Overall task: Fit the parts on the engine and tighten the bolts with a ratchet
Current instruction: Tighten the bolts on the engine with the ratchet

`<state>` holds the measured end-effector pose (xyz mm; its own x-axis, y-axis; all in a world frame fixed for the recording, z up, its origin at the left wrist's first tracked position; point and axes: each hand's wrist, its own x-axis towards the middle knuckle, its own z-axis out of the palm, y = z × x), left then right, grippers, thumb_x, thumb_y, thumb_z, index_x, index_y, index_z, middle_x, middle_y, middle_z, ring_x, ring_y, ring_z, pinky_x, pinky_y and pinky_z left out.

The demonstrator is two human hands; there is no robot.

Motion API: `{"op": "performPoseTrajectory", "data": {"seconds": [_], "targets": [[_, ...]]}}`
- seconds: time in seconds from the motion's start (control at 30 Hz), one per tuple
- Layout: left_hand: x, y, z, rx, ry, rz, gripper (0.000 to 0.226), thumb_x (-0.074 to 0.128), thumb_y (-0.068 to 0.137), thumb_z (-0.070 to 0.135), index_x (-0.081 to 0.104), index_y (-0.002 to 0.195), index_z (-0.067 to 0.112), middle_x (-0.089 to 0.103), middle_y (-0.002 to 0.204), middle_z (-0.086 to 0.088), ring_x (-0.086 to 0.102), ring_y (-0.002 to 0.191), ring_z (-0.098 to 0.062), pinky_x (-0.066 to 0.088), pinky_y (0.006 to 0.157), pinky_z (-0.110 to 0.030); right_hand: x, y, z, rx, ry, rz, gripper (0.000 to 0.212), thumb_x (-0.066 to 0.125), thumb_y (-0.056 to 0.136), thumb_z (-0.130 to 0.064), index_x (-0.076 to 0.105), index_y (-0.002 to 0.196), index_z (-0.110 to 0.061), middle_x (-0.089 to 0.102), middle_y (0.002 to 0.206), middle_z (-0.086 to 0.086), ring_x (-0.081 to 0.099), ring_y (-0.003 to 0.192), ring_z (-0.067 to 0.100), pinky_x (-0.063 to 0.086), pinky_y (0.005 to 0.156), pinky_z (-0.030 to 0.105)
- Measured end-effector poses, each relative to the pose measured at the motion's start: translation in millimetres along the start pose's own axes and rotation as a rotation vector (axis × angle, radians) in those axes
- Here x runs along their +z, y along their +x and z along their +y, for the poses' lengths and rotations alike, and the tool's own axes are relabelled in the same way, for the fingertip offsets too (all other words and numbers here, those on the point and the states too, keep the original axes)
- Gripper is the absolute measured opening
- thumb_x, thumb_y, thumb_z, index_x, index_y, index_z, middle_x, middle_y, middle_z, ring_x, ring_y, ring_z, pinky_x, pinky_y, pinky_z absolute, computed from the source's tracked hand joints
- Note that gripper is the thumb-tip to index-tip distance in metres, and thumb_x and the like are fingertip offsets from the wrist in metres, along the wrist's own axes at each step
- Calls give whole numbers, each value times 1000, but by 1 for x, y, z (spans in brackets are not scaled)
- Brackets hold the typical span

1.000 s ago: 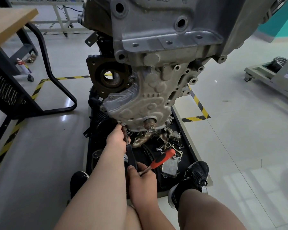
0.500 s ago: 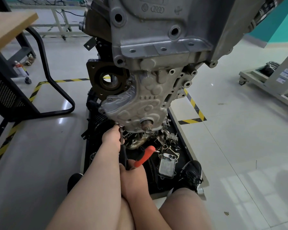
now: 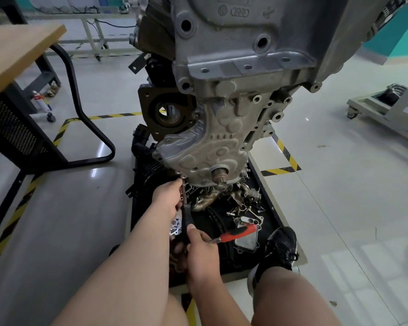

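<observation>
Cast aluminium, dull grey and rough-skinned, makes up the engine (image 3: 240, 74), which hangs upright over a black tray (image 3: 267, 208) in the middle of our view. On its lower face sits a paler cover (image 3: 212, 149), dimpled with round bosses and ribs, and a toothed steel stub (image 3: 220, 177) pokes out near its bottom edge. At the cover's lower left corner we see a small bolt (image 3: 183, 176), and a thin metal shaft (image 3: 183, 192) runs down from just under it. The left hand (image 3: 167, 198) has its fingers curled round this shaft, close up to the bolt. Lower down, the right hand (image 3: 201, 248) grips the ratchet (image 3: 238, 232): its fingers wrap the spot where the red rubbery handle meets a black grip (image 3: 186, 217), with the thumb pressed flat on the black part. The hands hide the joint itself, so we cannot tell how the pieces connect. In the tray behind them lie a brownish curved manifold (image 3: 207, 200), a flat shiny plate (image 3: 245, 238) and scattered loose bolts. A black shoe (image 3: 280, 248) rests on the tray's near corner, with bare knees below. To the left stands a wood-topped worktop (image 3: 17, 50) on a black frame. Yellow-and-black tape (image 3: 116, 116) crosses the glossy grey floor.
</observation>
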<state>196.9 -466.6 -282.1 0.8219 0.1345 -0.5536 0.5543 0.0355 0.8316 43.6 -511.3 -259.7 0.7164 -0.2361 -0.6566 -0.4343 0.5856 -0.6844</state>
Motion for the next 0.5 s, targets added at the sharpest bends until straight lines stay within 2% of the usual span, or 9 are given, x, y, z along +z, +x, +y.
{"op": "performPoseTrajectory", "data": {"seconds": [0.07,0.17,0.2,0.23,0.27,0.3,0.37,0.5], "targets": [[-7,-5,1,29,143,37,31,59,94,33,59,70,13,45,60,-1,32,38,-13,26,43,-17,-4,3,-6,55,75,-1,22,55,97,-25,58,84,-8,51,50,9,34,35,15,27,40,21],[-16,-28,5,59,428,-37,35,59,92,42,66,73,14,50,58,0,37,37,-14,27,39,-15,-9,5,-17,170,233,-27,18,54,97,-27,59,90,-12,49,49,6,30,31,12,26,38,21],[-16,-38,3,65,516,-75,38,57,92,46,69,83,11,56,63,-3,48,43,-16,34,42,-17,-10,5,-20,214,268,-32,17,54,97,-28,59,89,-14,48,49,4,30,31,10,25,37,20],[-16,-46,0,62,571,-99,45,55,92,49,68,97,7,64,73,-6,61,58,-22,42,48,-21,-11,5,-21,256,300,-40,18,54,97,-29,59,88,-15,48,49,3,30,30,9,26,36,19],[-15,-55,-4,49,593,-109,51,52,93,51,65,107,4,67,83,-8,68,75,-28,46,53,-24,-12,5,-23,292,334,-56,19,53,97,-30,59,87,-15,48,49,3,31,30,8,26,35,18],[-14,-62,-8,45,597,-124,53,50,93,52,65,109,4,67,83,-8,68,78,-28,43,50,-22,-13,5,-24,324,374,-82,22,53,97,-31,60,85,-14,48,49,2,32,29,8,26,34,17],[-12,-72,-15,62,599,-180,47,51,94,51,67,99,7,61,64,-5,59,56,-19,31,42,-18,-14,6,-26,390,464,-142,28,51,97,-32,59,80,-11,46,47,2,31,26,7,26,31,16],[-18,-83,-21,-4,585,-218,44,48,94,54,64,78,16,53,43,4,45,32,-10,26,36,-14,-17,8,-24,457,523,-228,48,51,96,-35,68,64,-4,45,45,1,30,24,6,27,29,15]]}}
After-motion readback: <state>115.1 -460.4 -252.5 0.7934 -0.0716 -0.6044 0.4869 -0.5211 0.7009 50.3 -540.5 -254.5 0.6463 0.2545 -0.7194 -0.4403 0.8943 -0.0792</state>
